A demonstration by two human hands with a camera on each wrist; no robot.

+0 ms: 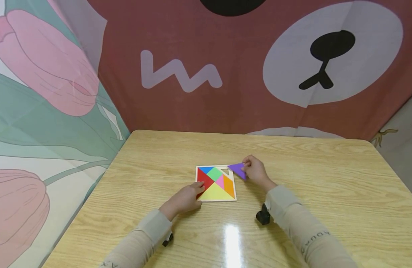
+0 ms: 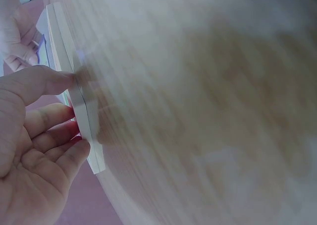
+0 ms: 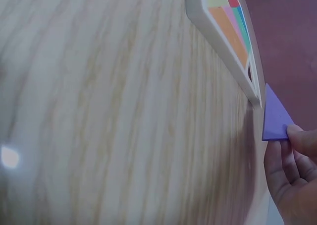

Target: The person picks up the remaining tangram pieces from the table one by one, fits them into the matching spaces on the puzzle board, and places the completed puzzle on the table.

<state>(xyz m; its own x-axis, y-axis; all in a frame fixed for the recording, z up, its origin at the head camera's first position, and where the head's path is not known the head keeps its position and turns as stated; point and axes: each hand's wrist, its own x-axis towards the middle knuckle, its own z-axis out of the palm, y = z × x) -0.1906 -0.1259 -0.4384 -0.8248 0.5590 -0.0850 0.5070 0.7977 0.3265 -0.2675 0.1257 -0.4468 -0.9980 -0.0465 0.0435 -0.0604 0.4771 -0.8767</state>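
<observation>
A square tangram tray (image 1: 216, 201) with a white rim lies on the table, holding red, blue, green, pink, orange and yellow pieces. At its far right corner a gap (image 1: 225, 171) shows the tray's bottom and a cut-out. My right hand (image 1: 256, 169) pinches a purple triangle (image 3: 276, 117) between thumb and fingers, tilted, one tip right at that corner. My left hand (image 1: 186, 198) grips the tray's near left corner, fingers over the red triangle (image 1: 204, 178). In the left wrist view, the left thumb (image 2: 57, 81) presses on the tray's side.
The wooden table (image 1: 152, 156) extends around the tray on all sides. A printed cloth (image 1: 192, 108) hangs behind its far edge, and a floral one (image 1: 65, 137) hangs at the left. Black wrist devices (image 1: 263, 214) hang under both sleeves.
</observation>
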